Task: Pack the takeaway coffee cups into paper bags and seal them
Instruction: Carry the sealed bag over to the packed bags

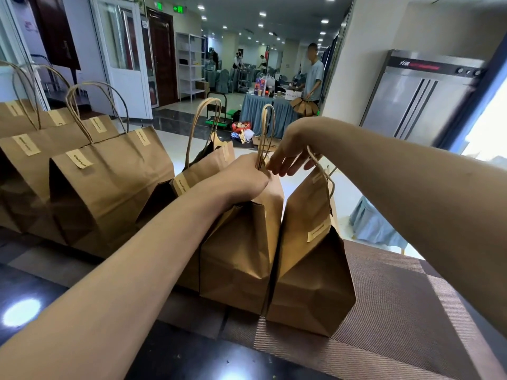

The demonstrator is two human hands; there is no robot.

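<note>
Dark glossy counter (33, 286), brown woven mat (397, 311); hall with tables behind. Item: kraft paper bag (241, 250), centre, top folded shut, wedged against a sealed bag (310, 270) on its right; more stickered bags (109, 187) stand left. Your left hand (241, 179) clamps the fold; your right hand (290, 157) pinches its top by the twine handles (264, 133). Cups unseen. Risk: ease your grip and the fold likely springs open.

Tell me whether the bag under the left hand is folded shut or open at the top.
Folded shut: the left hand grips the middle bag's top closed below its handles. Whether a sticker seals it, cannot tell.
</note>
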